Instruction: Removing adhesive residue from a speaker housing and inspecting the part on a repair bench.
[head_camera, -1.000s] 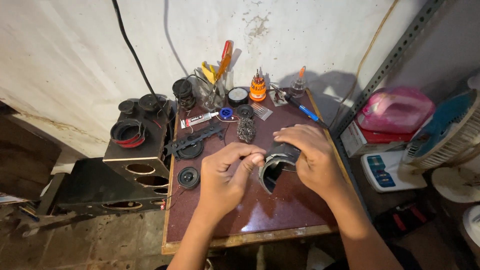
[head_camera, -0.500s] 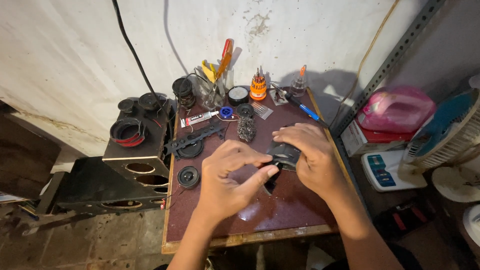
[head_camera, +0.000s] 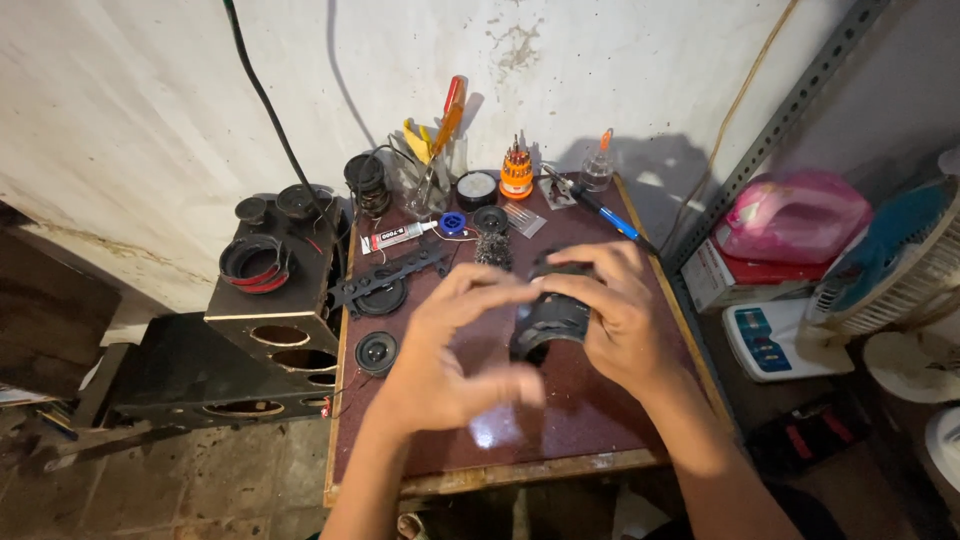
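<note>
Just two hands (head_camera: 455, 350), one black speaker (head_camera: 548, 325)

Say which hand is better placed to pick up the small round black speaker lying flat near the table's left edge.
Left. The left hand is open and nearer the small speaker; the right hand is wrapped around the black cylindrical part.

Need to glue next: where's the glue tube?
Head view: the glue tube lies at the table's back left, beside the blue ring.
</note>
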